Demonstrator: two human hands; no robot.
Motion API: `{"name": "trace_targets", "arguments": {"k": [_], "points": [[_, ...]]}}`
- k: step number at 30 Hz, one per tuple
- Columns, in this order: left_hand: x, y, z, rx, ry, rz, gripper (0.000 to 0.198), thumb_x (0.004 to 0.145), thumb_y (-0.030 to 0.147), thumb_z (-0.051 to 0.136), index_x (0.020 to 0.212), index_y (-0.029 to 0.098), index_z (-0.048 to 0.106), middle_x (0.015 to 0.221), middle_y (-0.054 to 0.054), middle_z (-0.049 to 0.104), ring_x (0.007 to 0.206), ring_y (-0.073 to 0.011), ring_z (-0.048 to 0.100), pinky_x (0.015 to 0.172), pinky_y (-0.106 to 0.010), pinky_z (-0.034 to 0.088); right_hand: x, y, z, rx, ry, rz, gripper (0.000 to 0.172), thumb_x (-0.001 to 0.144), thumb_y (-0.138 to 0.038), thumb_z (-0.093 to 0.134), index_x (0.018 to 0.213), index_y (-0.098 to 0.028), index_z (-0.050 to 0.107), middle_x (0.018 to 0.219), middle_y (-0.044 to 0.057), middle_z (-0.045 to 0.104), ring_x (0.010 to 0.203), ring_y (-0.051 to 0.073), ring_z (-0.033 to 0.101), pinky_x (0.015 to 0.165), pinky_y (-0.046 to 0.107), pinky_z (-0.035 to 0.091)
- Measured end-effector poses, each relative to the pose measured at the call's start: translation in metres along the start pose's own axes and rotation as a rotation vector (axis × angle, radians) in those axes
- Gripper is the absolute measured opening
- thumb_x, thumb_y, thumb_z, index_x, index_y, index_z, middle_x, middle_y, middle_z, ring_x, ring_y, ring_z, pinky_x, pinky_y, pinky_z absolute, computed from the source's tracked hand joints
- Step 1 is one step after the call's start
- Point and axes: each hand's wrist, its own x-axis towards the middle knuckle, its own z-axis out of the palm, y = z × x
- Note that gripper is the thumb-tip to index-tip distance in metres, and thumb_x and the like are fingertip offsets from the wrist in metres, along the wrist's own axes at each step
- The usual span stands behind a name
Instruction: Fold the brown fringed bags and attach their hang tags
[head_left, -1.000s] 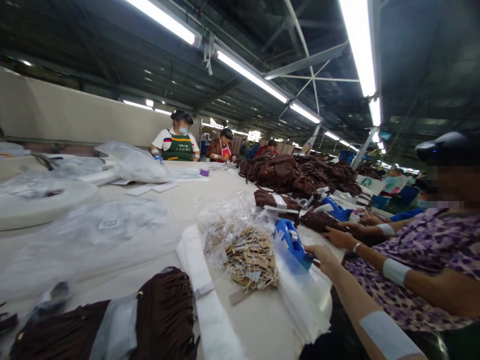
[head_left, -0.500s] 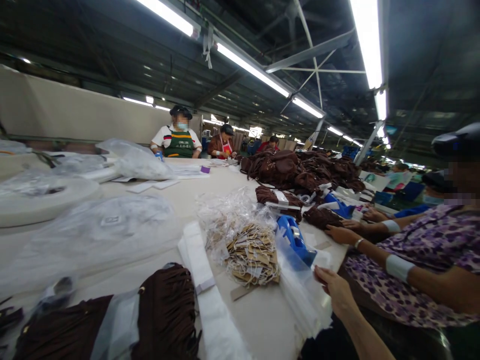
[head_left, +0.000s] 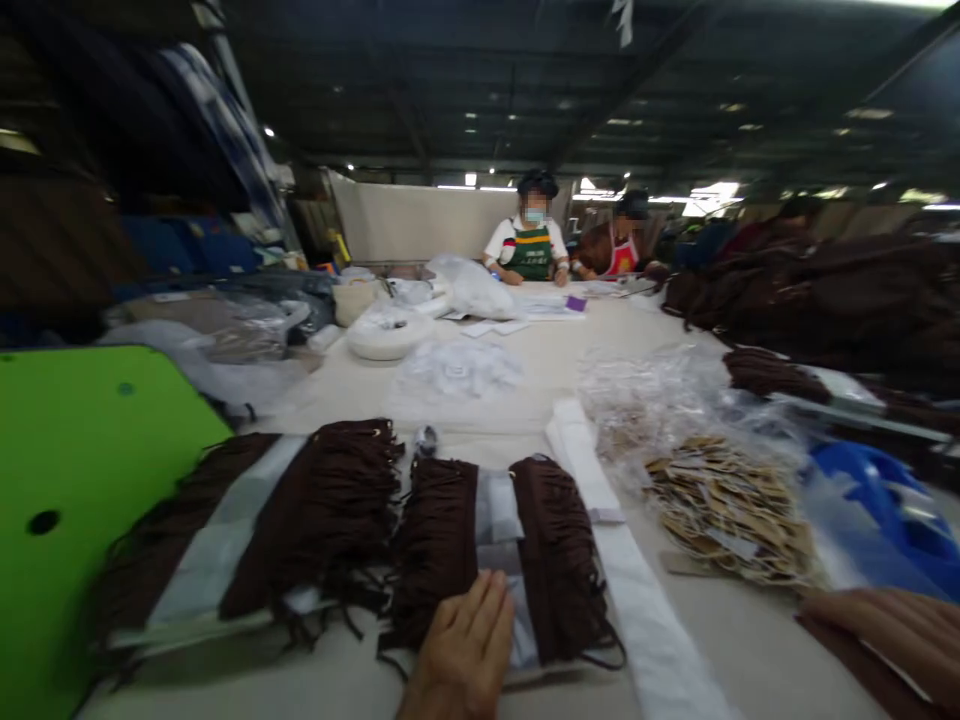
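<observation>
My left hand point(head_left: 469, 640) lies flat, fingers stretched out together, on the lower middle of a dark brown fringed bundle point(head_left: 559, 560). A pale band point(head_left: 499, 505) wraps the bundle's middle. To its left rests a second fringed bundle point(head_left: 322, 500), also with a pale band. My right hand point(head_left: 889, 635) is at the lower right edge, partly cut off and blurred. Its fingers curl over a dark brown piece point(head_left: 847, 665) with a thin white edge; the thumb is hidden. Near that hand are a pile of tan tags with white strings point(head_left: 735, 510) and a blue tape dispenser point(head_left: 889, 510).
A green board point(head_left: 97, 500) stands at the left. White strips point(head_left: 637, 580) run along the table beside the bundle. Clear plastic bags point(head_left: 660, 385) lie behind the tags, with a brown heap point(head_left: 825, 285) at the back right. Two co-workers point(head_left: 532, 250) are across the table.
The view has swung left and down. My left hand has come into view on the fringed bundle. My right hand, earlier beside clear plastic near the dispenser, is now on a brown piece.
</observation>
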Motion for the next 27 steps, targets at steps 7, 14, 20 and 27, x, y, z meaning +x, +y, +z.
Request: {"name": "trace_targets", "arguments": {"k": [7, 14, 20, 27], "points": [[0.010, 0.005, -0.001, 0.016, -0.063, -0.059, 0.042, 0.094, 0.014, 0.020, 0.103, 0.011, 0.061, 0.110, -0.008, 0.063, 0.109, -0.0175, 0.052, 0.089, -0.029, 0.034, 0.074, -0.146, 0.072, 0.071, -0.796, -0.599, 0.019, 0.084, -0.009, 0.044, 0.075, -0.023, 0.053, 0.074, -0.001, 0.058, 0.069, 0.014, 0.050, 0.074, 0.030, 0.035], [0.004, 0.009, 0.005, -0.015, -0.031, -0.153, 0.046, 0.094, 0.016, 0.017, 0.098, 0.012, 0.062, 0.105, -0.006, 0.065, 0.105, -0.0170, 0.054, 0.088, -0.029, 0.035, 0.100, -0.165, 0.132, -0.023, -0.908, -0.814, 0.017, 0.082, -0.008, 0.046, 0.075, -0.021, 0.053, 0.074, 0.001, 0.056, 0.073, 0.016, 0.047, 0.078, 0.033, 0.029], [0.005, 0.007, 0.006, -0.026, 0.009, -0.166, 0.042, 0.094, 0.015, 0.021, 0.096, 0.012, 0.063, 0.105, -0.007, 0.065, 0.103, -0.0178, 0.055, 0.089, -0.029, 0.035, 0.125, -0.172, 0.146, -0.031, -1.005, -0.802, 0.018, 0.087, -0.018, 0.047, 0.071, -0.019, 0.056, 0.070, 0.001, 0.058, 0.069, 0.015, 0.050, 0.075, 0.033, 0.030], [0.006, 0.007, 0.005, -0.015, -0.018, -0.163, 0.041, 0.093, 0.016, 0.022, 0.096, 0.013, 0.063, 0.105, -0.005, 0.065, 0.104, -0.0175, 0.055, 0.089, -0.029, 0.034, 0.142, -0.166, 0.132, 0.194, -1.252, -0.605, 0.022, 0.091, -0.025, 0.044, 0.074, -0.019, 0.056, 0.072, 0.001, 0.059, 0.074, 0.013, 0.053, 0.076, 0.029, 0.033]]}}
